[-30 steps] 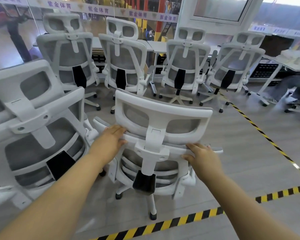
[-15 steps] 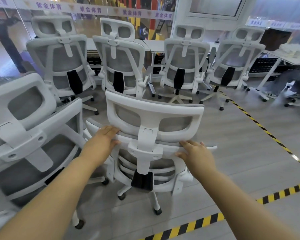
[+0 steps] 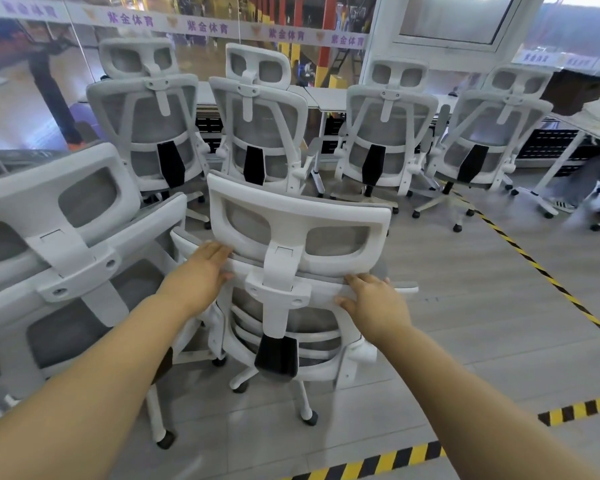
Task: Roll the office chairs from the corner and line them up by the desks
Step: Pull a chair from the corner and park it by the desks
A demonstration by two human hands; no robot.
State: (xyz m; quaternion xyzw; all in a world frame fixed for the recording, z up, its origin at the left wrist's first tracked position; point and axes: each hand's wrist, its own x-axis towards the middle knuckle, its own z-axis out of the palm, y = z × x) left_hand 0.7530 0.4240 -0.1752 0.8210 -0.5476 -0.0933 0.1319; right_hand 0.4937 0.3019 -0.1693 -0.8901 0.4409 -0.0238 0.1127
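A white office chair with grey mesh and a headrest stands directly in front of me, its back toward me. My left hand holds the top rim of its backrest on the left, fingers laid over the edge and thumb beneath. On the right side of the same rim, my right hand grips with its fingers curled over. Beyond it, several matching chairs stand in a row facing the white desks.
Another white chair stands close on my left, nearly touching the one I hold. Yellow-black floor tape runs along the right and across the front. A person's legs are at the far right by a desk.
The chair has rolled forward with both hands on it, nearer to the row by the desks. The floor tape has slid lower in view. My grip is unchanged.
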